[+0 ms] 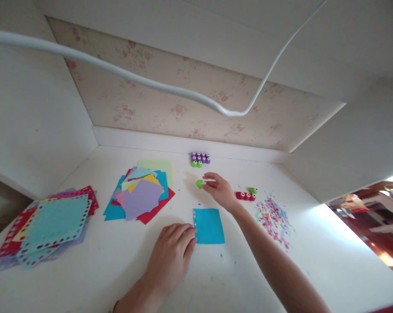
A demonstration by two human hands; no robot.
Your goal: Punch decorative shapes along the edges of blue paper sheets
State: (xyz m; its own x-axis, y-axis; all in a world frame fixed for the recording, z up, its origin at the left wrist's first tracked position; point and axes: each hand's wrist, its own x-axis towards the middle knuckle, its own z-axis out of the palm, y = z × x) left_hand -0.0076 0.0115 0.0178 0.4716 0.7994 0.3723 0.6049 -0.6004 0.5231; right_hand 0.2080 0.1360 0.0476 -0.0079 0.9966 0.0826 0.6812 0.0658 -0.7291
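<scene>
From where I stand, the right hand point(220, 190) has a lime-green craft punch point(199, 184) pinched between thumb and fingers, over the desk just beyond a bright blue paper square point(210, 227). That square lies flat, small holes down its left edge. The left hand point(174, 247) rests palm down, fingertips at that same edge; whether they grip the paper I can't tell.

The white desk point(242, 282), boxed in by side panels point(36, 108), holds it all. Near the back, purple punches point(201, 157) sit in rows with two green punches point(196, 164) in front. Right of the right hand, red punches point(246, 196) line up beside another green one, near loose, mostly pink and blue confetti point(274, 219). To the left are a pile of plain coloured paper point(142, 200) and, farther left, a stack of hole-bordered sheets point(57, 221).
</scene>
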